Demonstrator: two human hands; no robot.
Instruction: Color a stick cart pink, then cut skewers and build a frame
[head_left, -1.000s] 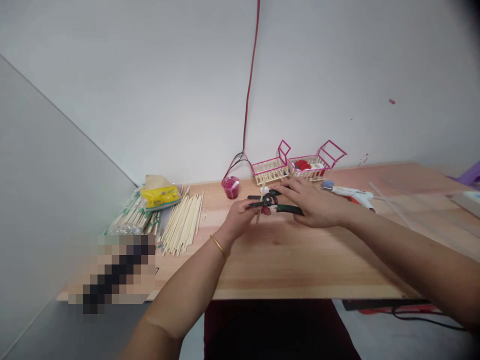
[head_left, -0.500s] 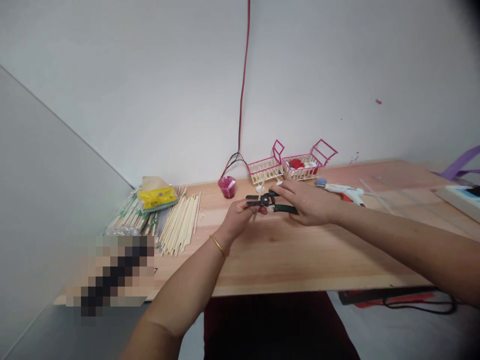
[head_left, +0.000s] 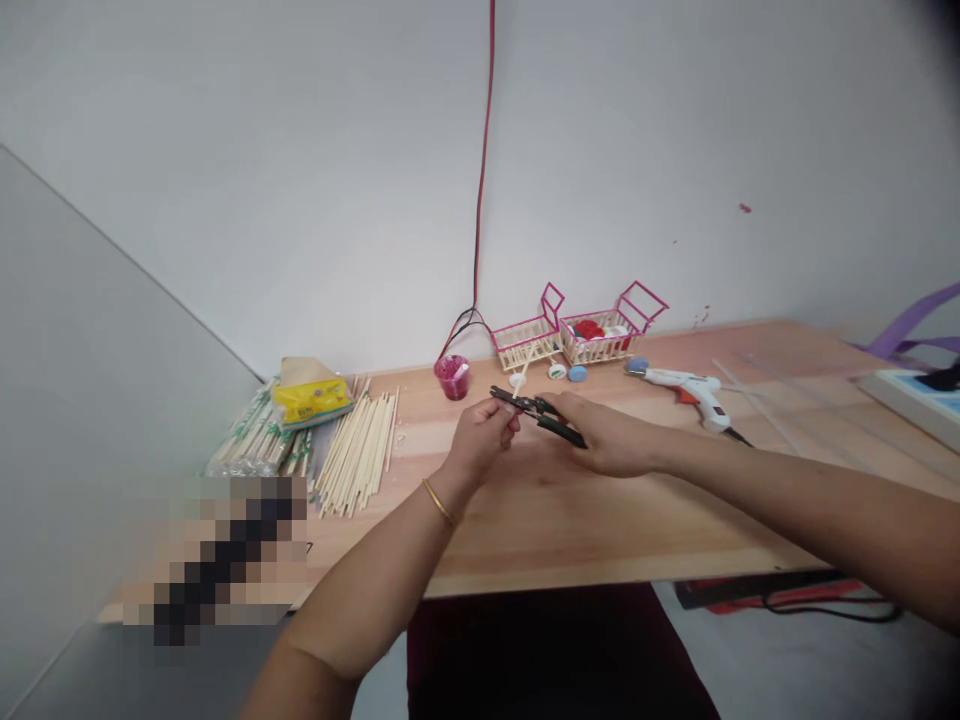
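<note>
Pliers [head_left: 534, 406] are gripped by right fingers [head_left: 573, 408], stick [head_left: 522, 376] by left fingers [head_left: 502, 422], inside table edge [head_left: 562, 585].

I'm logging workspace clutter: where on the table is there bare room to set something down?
The widest bare patch of table lies between the forearms, from the left hand and right hand to the front edge. Crowded: the back, with cup, baskets and glue gun; the left, with loose sticks and yellow packet.

The pliers [head_left: 532, 405] have tilted, and their spread jaws have come together.
</note>
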